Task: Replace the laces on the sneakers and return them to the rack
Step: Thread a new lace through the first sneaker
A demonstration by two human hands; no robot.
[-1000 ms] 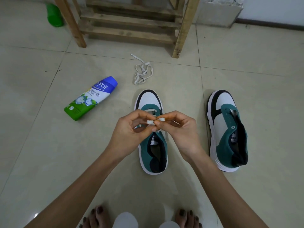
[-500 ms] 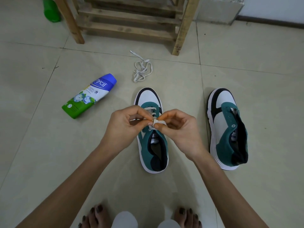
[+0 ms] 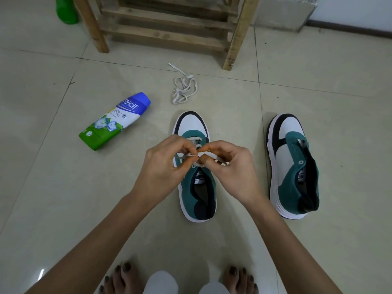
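A teal, white and black sneaker point(image 3: 197, 185) stands on the floor in front of me, toe pointing away. A white lace point(image 3: 206, 154) runs through its upper eyelets. My left hand point(image 3: 163, 168) and my right hand point(image 3: 231, 168) meet over the tongue, and each pinches part of that lace. The matching second sneaker point(image 3: 293, 164) stands to the right with no lace in its eyelets. A loose white lace point(image 3: 183, 88) lies tangled on the tiles beyond the first sneaker. The wooden rack point(image 3: 169, 24) stands at the back.
A blue and green powder bottle point(image 3: 115, 120) lies on its side to the left. A green bottle point(image 3: 65, 11) stands beside the rack's left leg. My bare feet point(image 3: 123, 279) show at the bottom edge. Beige floor tiles surround everything.
Both hands have kept working the lace over the tongue, dropping slightly lower toward the sneaker. A loop of lace now shows between the fingertips. The shoes have not moved.
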